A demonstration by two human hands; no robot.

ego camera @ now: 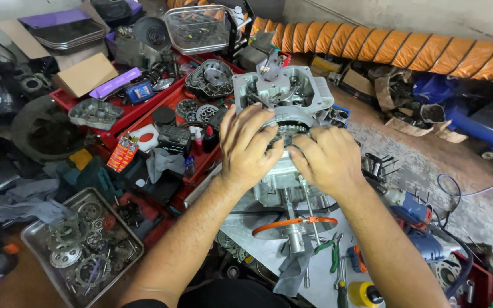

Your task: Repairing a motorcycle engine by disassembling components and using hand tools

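Head view: both hands pressed on a grey engine casing (283, 97) set upright on the bench (246, 228)

Left hand (249, 145) and right hand (326, 157) lie side by side, fingers spread flat over the casing's toothed gear (288, 131), steadying it from above; neither is closed around anything. Below the wrists an orange ring (295, 223) circles the studs, with green pliers (332, 251) close by; a metal tray of sprockets (81, 245) sits left of the left forearm

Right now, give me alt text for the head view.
Two bare hands, left and right, press on a grey engine on a cluttered workbench. A metal tray of gears sits lower left, red trays of parts behind, pliers near.
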